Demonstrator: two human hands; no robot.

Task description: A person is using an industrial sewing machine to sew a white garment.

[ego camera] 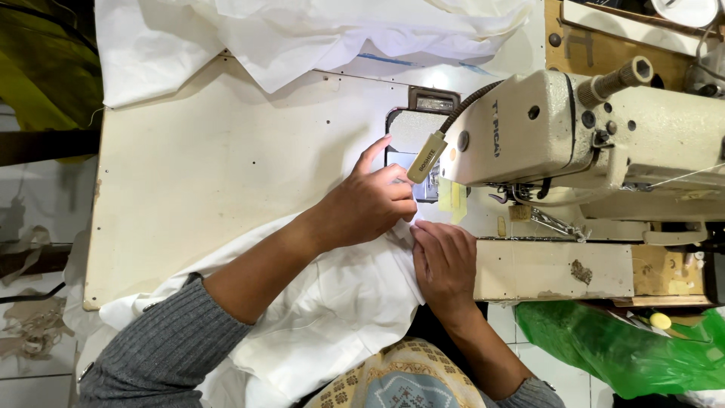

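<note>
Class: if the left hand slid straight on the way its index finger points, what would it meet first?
Probably the lamp head on the sewing machine: the left hand points toward it, though depth is unclear.

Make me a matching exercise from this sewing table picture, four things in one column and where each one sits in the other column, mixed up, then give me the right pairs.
Things:
1. Cream-coloured industrial sewing machine
2. Crumpled green plastic bag
3. Loose heap of white fabric
4. Left hand

Places:
A. At the far edge of the pale table top
B. On the white cloth by the needle area
C. Along the right side of the table
D. Below the table edge, lower right

Pairs: 1-C, 2-D, 3-A, 4-B
</note>
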